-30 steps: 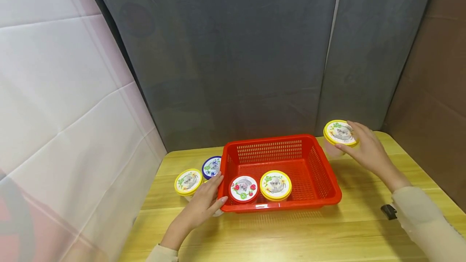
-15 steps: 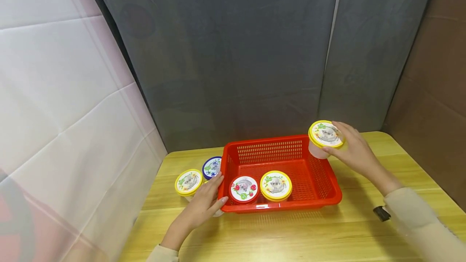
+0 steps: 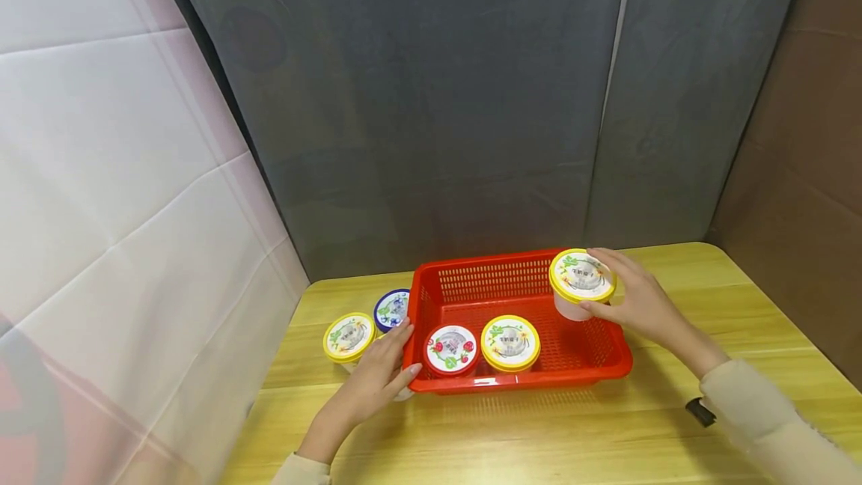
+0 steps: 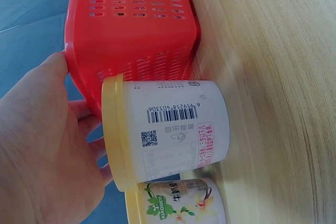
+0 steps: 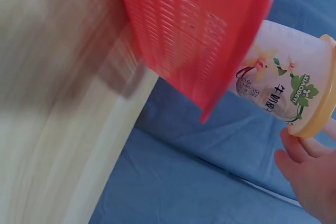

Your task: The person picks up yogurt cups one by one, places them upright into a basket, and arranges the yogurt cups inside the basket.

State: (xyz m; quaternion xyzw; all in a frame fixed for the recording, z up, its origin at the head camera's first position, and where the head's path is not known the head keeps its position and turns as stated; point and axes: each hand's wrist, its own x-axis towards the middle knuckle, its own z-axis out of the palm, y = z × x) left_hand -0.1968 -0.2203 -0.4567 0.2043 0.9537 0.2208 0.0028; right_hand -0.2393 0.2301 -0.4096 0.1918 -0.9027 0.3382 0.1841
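Observation:
My right hand (image 3: 636,298) grips a tub (image 3: 582,278) by its yellow lid, thumb on the near side. The tub hangs upright over the right back part of the red basket (image 3: 518,382); its printed side (image 5: 283,74) shows in the right wrist view. In the basket's near half sit a red-lidded tub (image 3: 451,350) and a yellow-lidded tub (image 3: 510,343), side by side. My left hand (image 3: 370,376) rests on the basket's left rim, its fingers fairly straight. Below that hand, a tub with a barcode (image 4: 173,124) stands against the basket in the left wrist view.
Left of the basket stand a yellow-lidded tub (image 3: 349,337) and a blue-lidded tub (image 3: 392,309), partly hidden by the basket and hand. The wooden table (image 3: 512,440) ends at a dark curtain (image 3: 431,111). A small black object (image 3: 700,412) shows beside the right sleeve.
My right hand has carried the yellow-lidded tub leftward, from right of the basket to over its back right part, dipping lower at the end. The left hand and basket have stayed put.

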